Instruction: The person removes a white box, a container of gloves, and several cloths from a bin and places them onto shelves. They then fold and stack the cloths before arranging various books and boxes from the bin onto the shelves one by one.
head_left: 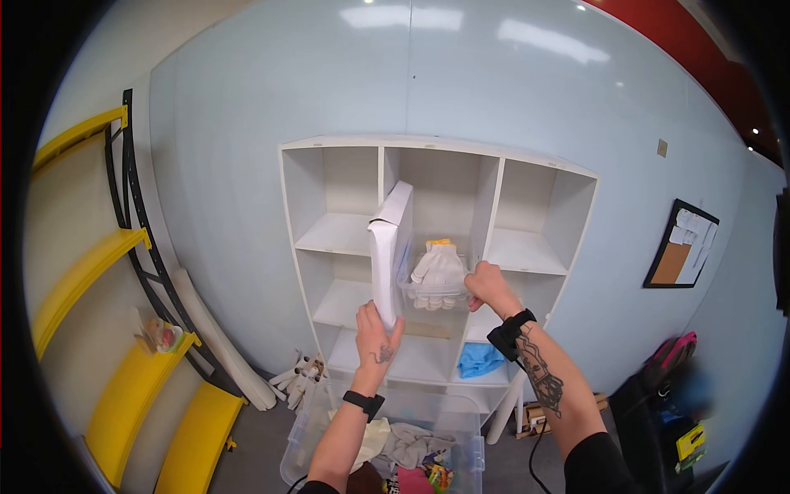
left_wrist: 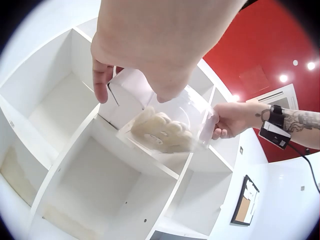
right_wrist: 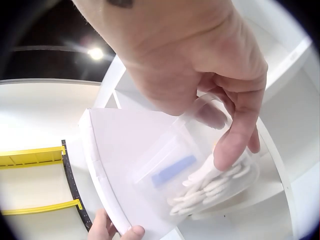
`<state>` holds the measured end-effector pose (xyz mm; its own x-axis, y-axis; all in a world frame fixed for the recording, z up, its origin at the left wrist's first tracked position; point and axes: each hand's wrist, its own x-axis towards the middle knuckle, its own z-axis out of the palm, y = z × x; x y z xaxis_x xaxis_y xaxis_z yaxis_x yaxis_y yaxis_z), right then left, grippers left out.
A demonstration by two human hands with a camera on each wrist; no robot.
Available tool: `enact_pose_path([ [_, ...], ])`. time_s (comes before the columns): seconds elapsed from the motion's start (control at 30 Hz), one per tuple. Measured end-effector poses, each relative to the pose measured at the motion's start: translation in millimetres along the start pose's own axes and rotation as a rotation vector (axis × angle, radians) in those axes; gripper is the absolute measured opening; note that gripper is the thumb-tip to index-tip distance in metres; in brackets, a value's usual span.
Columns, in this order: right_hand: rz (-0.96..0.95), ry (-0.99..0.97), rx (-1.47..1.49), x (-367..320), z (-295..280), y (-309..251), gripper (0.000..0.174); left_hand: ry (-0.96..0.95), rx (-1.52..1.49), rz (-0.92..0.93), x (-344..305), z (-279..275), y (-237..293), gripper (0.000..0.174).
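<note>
In the head view my left hand (head_left: 378, 342) grips the lower end of a flat white box (head_left: 384, 267) standing upright at the shelf's middle column. Beside it, my right hand (head_left: 489, 290) pinches the right edge of a clear plastic bin (head_left: 434, 290) holding white knit gloves (head_left: 439, 268) with a yellow-orange cuff. The right wrist view shows fingers curled over the bin's rim (right_wrist: 205, 102), the gloves (right_wrist: 207, 190) inside and the white box (right_wrist: 125, 150) against its side. In the left wrist view the gloves (left_wrist: 160, 132) show through the bin's bottom.
The white cubby shelf (head_left: 341, 235) stands against a pale wall, with a blue cloth (head_left: 480, 360) in a lower compartment. Below is a clear tub (head_left: 469, 445) of clothes and packets. Yellow shelving (head_left: 136, 387) is at left; a corkboard (head_left: 682, 244) hangs at right.
</note>
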<state>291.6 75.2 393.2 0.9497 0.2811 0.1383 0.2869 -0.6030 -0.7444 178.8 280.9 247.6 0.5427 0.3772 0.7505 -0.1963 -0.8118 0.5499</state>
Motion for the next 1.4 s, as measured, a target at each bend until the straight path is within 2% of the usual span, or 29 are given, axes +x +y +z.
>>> enact_pose_path([
  [0.2, 0.068, -0.031, 0.152, 42.1, 32.9, 60.6, 0.030, -0.085, 0.053, 0.037, 12.2, 7.9, -9.8, 0.058],
  [0.3, 0.083, -0.063, 0.012, 42.0, 33.7, 69.0, 0.031, -0.141, 0.081, 0.045, 18.9, 5.6, -17.0, 0.064],
  [0.4, -0.249, 0.224, -0.612, 4.6, 25.6, 41.7, 0.043, -0.146, 0.042, -0.016, 24.2, -14.4, 4.0, 0.070],
  [0.5, -0.776, 0.431, -0.694, -1.5, 38.8, 28.0, 0.051, -0.007, 0.093, 0.192, 32.7, -18.7, 5.2, 0.075],
  [0.6, -1.020, 0.286, -0.552, 19.7, 70.4, 35.5, 0.048, -0.008, 0.110, 0.246, 43.2, -21.3, 18.0, 0.077],
  [0.7, -0.753, -0.081, -0.371, 34.1, 75.8, 25.9, 0.047, -0.009, 0.046, 0.269, 54.7, -19.1, 18.7, 0.080],
  [0.8, -0.800, -0.277, -0.576, 57.9, 79.9, 23.4, 0.043, -0.139, 0.027, 0.136, 58.4, -24.1, 20.4, 0.081],
  [0.9, -0.940, -0.340, -0.643, 76.8, 85.2, 30.5, 0.047, -0.133, 0.092, 0.141, 57.0, -21.2, 19.0, 0.081],
  [1.0, -0.564, -0.669, -0.461, 69.5, 61.9, 0.0, 0.046, -0.110, 0.109, 0.155, 56.7, -17.5, 17.3, 0.081],
  [1.13, -0.690, -0.598, -0.509, 82.3, 71.8, 7.2, 0.045, -0.083, 0.099, 0.170, 57.3, -6.9, 13.8, 0.081],
  [1.23, -0.685, -0.571, -0.484, 89.5, 69.7, 8.8, 0.049, -0.092, 0.095, 0.147, 63.6, 2.4, 11.2, 0.080],
  [1.4, -0.847, -0.413, -0.622, 98.4, 81.0, 21.8, 0.056, -0.083, 0.102, 0.125, 63.7, 8.0, 8.1, 0.080],
])
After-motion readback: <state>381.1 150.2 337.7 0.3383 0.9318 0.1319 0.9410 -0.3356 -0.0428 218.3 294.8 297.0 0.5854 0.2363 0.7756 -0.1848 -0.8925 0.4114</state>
